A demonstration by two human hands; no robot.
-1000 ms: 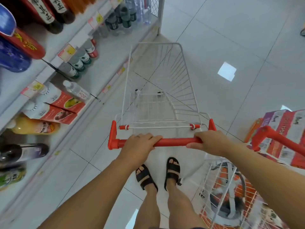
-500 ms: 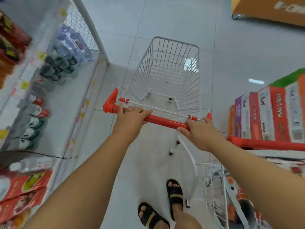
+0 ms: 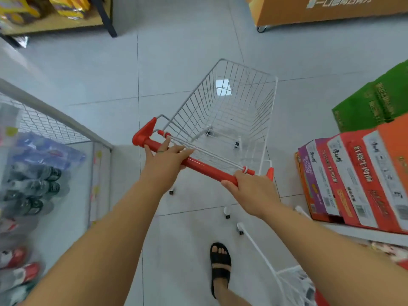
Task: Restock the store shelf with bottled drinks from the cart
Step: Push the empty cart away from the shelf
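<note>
One sandalled foot point(image 3: 220, 266) stood at lower centre. Above it, the left hand point(image 3: 164, 161) lay over the left part of the red handle point(image 3: 205, 167), fingers curled loosely across the bar. The right hand point(image 3: 254, 193) wrapped the handle's right end. The cart point(image 3: 192, 115) extended toward frame centre, angled right. Bottled drinks point(image 3: 35, 188) lay blurred on the store shelf point(image 3: 70, 217) at lower left. Printed cartons point(image 3: 353, 180) stood at right, and an orange display point(image 3: 320, 9) occupied the upper right.
</note>
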